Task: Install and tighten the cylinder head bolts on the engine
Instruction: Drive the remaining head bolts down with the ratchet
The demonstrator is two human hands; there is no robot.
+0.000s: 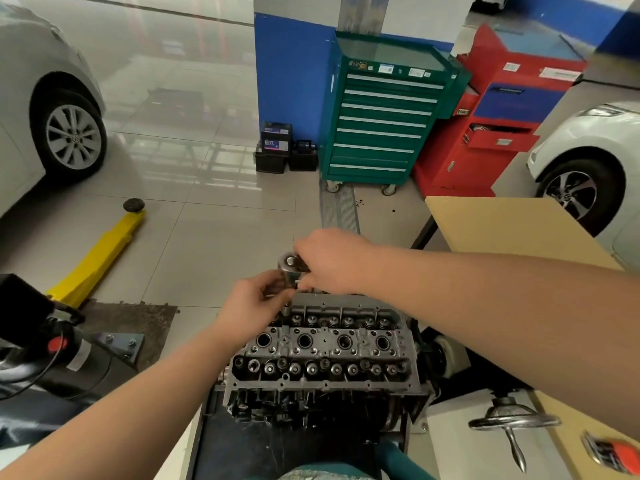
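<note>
Cylinder head below ratchet, fingers of both hands around it.

Ratchet handle hidden under right hand; orange tool blurred, cut off

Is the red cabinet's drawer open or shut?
Open. One drawer of the red cabinet juts forward of the front, a dark gap showing above it.

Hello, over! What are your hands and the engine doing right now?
Both hands on the ratchet: left hand low, right hand on top. Ratchet upright over cylinder head, far-left corner. Nothing in the way.
</note>
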